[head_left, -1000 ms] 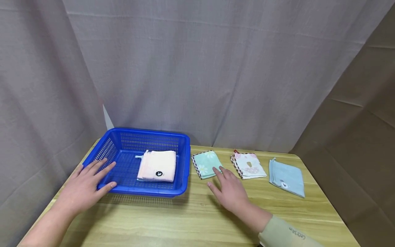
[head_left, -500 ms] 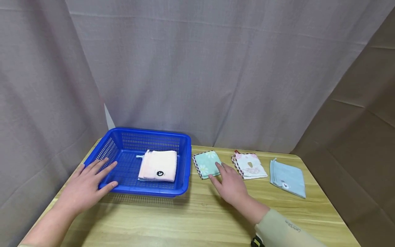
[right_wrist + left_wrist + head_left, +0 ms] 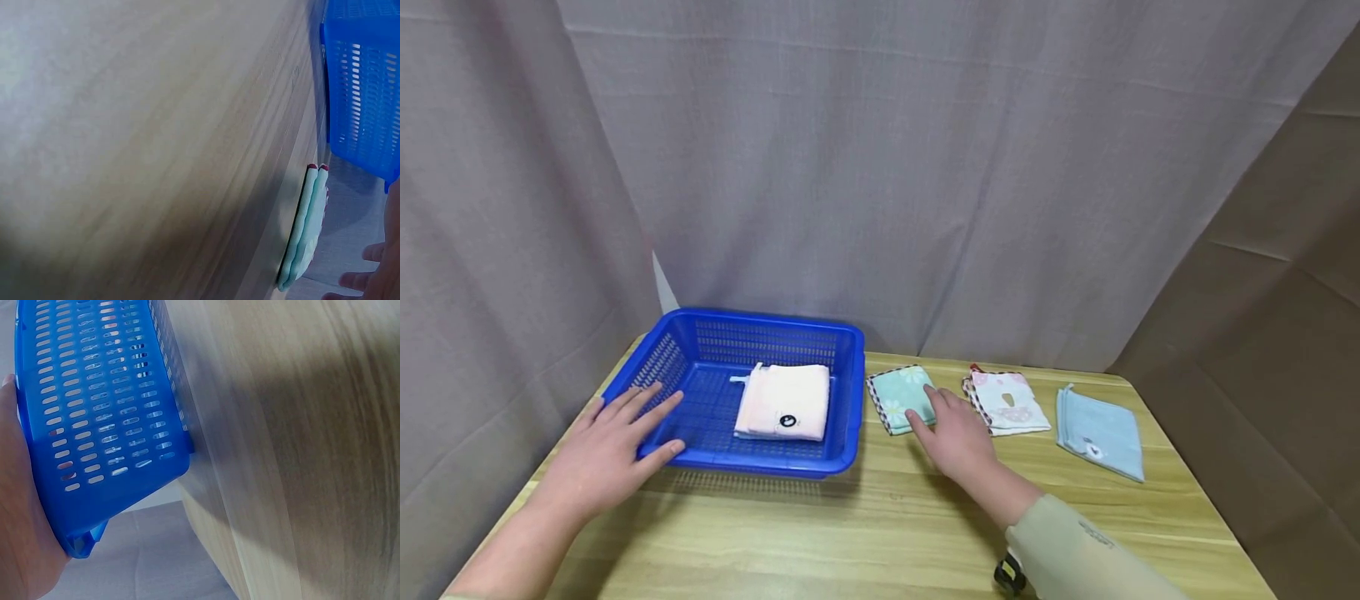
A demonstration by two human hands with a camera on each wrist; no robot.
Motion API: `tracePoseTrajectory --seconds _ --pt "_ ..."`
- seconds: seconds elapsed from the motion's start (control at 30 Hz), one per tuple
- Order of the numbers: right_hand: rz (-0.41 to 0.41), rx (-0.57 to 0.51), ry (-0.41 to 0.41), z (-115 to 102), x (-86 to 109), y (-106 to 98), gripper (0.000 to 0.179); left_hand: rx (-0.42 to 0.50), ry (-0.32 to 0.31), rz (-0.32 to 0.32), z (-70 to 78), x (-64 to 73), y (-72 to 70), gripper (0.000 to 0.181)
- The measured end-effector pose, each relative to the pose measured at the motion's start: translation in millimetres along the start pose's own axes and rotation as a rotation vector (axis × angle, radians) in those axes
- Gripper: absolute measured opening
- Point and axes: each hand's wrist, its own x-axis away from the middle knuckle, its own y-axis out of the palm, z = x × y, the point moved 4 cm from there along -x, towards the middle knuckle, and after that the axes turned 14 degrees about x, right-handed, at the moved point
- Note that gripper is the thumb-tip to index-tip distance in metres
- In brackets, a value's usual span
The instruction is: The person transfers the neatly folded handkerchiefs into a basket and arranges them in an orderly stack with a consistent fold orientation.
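Note:
My left hand (image 3: pixel 598 454) rests with spread fingers on the front left corner of a blue plastic basket (image 3: pixel 752 461). Inside the basket lies a folded pale pink towel (image 3: pixel 782 400) with a round black patch. Over the near right corner of a folded mint-green towel (image 3: pixel 898 400) with daisies and a checked edge, my right hand (image 3: pixel 958 437) reaches with fingers extended, holding nothing. The right wrist view shows the mint towel (image 3: pixel 304 231) flat on the table, with the right fingers (image 3: pixel 356 280) raised beside it.
Right of the mint towel lie a folded white and pink towel (image 3: pixel 1007 404) and a folded light blue towel (image 3: pixel 1101 433). They are on a wooden table (image 3: pixel 820 533). Grey curtain (image 3: pixel 925 183) hangs behind, and a brown panel (image 3: pixel 1285 333) stands at the right.
My right hand has shifted slightly left and away from me, further over the mint-green towel. The left hand, basket and towels look unmoved.

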Motion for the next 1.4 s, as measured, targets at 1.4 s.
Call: tracePoseTrajectory --seconds 1.4 --pt "-0.121 0.084 0.141 15.5 -47.8 27.6 0.074 -0.002 0.014 0.016 -2.9 -0.6 2.9 0.067"
